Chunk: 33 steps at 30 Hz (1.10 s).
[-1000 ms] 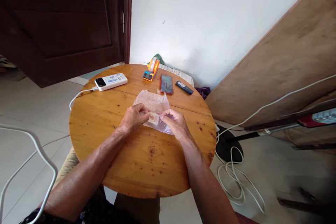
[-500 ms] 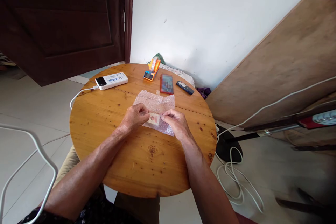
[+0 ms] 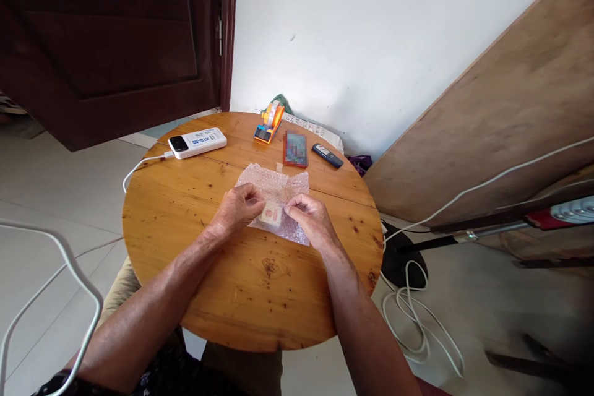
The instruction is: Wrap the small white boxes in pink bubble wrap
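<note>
A sheet of bubble wrap [image 3: 271, 180] lies across the middle of the round wooden table. On it, between my hands, is a small flat whitish box or card [image 3: 271, 213] with red print. My left hand [image 3: 237, 207] is closed in a pinch at the left side of the wrap, by the box's upper left corner. Opposite it, my right hand [image 3: 312, 216] pinches the wrap beside the box's right edge. The fingertips hide exactly how much film each hand grips.
Toward the back stand an orange and blue tape dispenser [image 3: 270, 122], a blurred red-edged packet [image 3: 296, 148] and a dark remote-like device [image 3: 327, 155]. A white power bank [image 3: 197, 143] with a cable sits at the left of the table [image 3: 223, 303]. Looped white cable [image 3: 417, 322] lies on the floor.
The bubble wrap and the small box have shifted slightly toward me, and more of the box's printed face shows. Both hands stay in nearly the same place, still pinched.
</note>
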Motion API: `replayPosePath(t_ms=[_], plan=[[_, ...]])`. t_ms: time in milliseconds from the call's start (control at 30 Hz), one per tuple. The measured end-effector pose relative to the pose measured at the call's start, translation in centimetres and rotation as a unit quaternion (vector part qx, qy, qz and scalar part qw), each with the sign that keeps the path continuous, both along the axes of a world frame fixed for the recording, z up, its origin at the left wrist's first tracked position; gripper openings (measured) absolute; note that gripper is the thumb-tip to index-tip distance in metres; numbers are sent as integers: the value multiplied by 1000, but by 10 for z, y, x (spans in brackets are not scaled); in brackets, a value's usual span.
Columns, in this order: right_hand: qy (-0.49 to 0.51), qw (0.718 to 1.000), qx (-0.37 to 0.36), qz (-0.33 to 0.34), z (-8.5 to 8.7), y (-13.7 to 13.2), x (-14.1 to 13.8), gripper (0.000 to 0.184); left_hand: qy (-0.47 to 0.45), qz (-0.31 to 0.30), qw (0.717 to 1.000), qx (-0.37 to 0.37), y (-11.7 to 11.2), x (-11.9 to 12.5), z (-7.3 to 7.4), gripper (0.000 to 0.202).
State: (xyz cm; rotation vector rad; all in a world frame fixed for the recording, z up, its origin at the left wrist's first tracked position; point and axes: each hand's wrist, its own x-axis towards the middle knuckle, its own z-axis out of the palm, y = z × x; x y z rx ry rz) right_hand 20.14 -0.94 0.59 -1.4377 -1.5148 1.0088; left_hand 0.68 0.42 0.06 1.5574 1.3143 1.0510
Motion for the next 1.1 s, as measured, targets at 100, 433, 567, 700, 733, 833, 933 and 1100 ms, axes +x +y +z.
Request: replayPosePath(t_ms=[100,433,567,700,733,833,933,1100], plan=[[-26,999,-13,18,0,0,3,14,11,2,1000,-9,1,0,-1,10],[-257,908,330,22,12,-16,-12,14,25,-2,1000,-4,1,0,0,8],[-337,879,321,103,13,-18,-16,14,40,1,999,6,1,-1,1,9],[-333,900,259,108,13,-13,-2,13,38,-1,999,-5,1,-1,2,8],[-326,909,235,109,12,-11,3,16,37,-2,999,-7,2,-1,2,8],[-304,932,165,110,11,-6,17,25,33,-3,999,-8,2,0,0,8],[-288,942,148,90,12,-4,26,25,31,0,999,-10,2,0,-2,7],[-259,921,291,-7,32,-17,14,22,42,-4,999,-4,1,1,0,4]])
